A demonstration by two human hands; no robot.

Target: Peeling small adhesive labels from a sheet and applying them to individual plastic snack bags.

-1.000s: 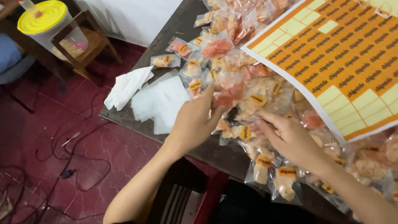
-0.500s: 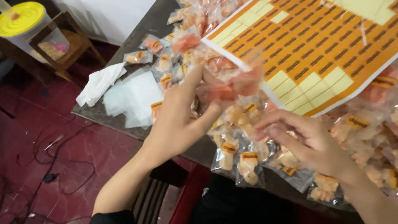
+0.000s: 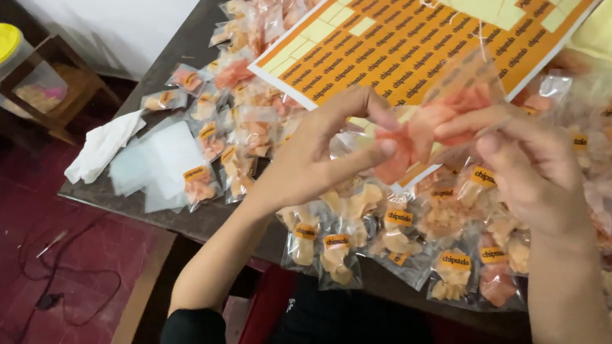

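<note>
Both hands pinch one clear packet of orange-pink crackers [image 3: 436, 122], lifted above the table, likely so it faces the person's eyes. The left hand [image 3: 323, 158] nips its lower corner between thumb and forefinger; the right hand [image 3: 528, 172] closes on the upper edge at about two o'clock. At twelve o'clock lies the orange sticker sheet [image 3: 399, 43], within reach. From six to nine o'clock, labelled packets [image 3: 335, 249] crowd the dark table [image 3: 207, 24].
</note>
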